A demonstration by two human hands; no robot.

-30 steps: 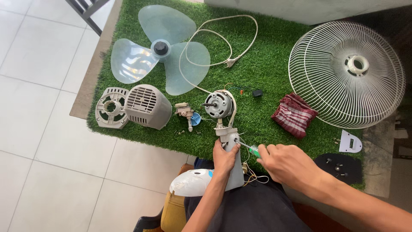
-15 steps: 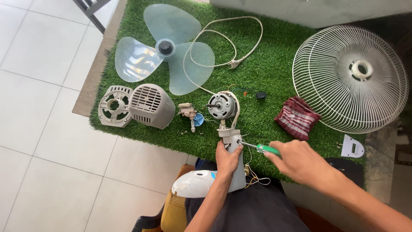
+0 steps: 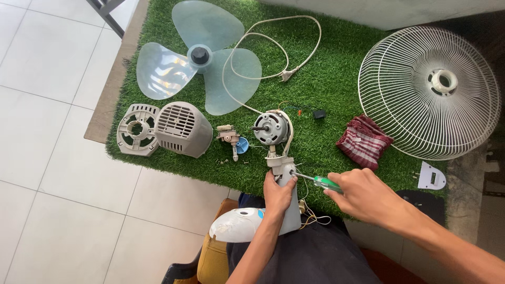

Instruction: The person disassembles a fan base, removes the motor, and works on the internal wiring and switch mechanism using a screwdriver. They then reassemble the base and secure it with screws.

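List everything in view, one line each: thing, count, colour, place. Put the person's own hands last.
fan blade: 1, translucent pale blue, top of the green turf mat
power cord: 1, white, looped right of the blade
fan guard: 1, white wire, right side of the mat
motor cover: 1, grey, left part of the mat
round vented plate: 1, grey, left of the cover
fan motor: 1, metal, mat centre, atop the fan neck
cloth: 1, red striped, beside the guard
screwdriver: 1, green handle, tip at the neck
fan base: 1, white, bottom centre
left hand: grips the neck
right hand: holds the screwdriver
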